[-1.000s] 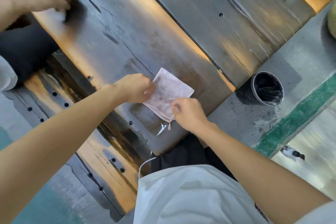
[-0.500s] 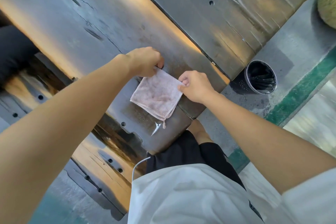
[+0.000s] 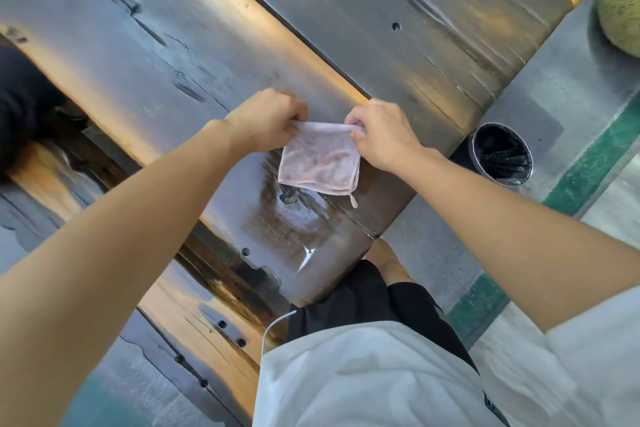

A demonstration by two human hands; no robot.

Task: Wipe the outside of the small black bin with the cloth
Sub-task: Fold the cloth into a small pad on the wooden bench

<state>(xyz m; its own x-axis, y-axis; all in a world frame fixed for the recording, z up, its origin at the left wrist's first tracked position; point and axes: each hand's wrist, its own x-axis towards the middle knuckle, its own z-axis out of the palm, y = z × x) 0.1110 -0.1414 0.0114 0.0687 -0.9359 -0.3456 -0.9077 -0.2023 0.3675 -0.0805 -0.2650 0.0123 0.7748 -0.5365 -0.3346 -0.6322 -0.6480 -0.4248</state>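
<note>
Pink folded cloth [image 3: 318, 163] hangs over desk [image 3: 145, 55] end, top corners pinched by left hand [image 3: 266, 121] and right hand [image 3: 384, 135]. Black bin [image 3: 498, 154] beside the desk's edge. No legible writing.

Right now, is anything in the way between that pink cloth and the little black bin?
Nothing visible. Both hands, left hand and right hand, hold the folded pink cloth over the dark wooden table; the small round black bin stands just beyond the right wrist.
</note>
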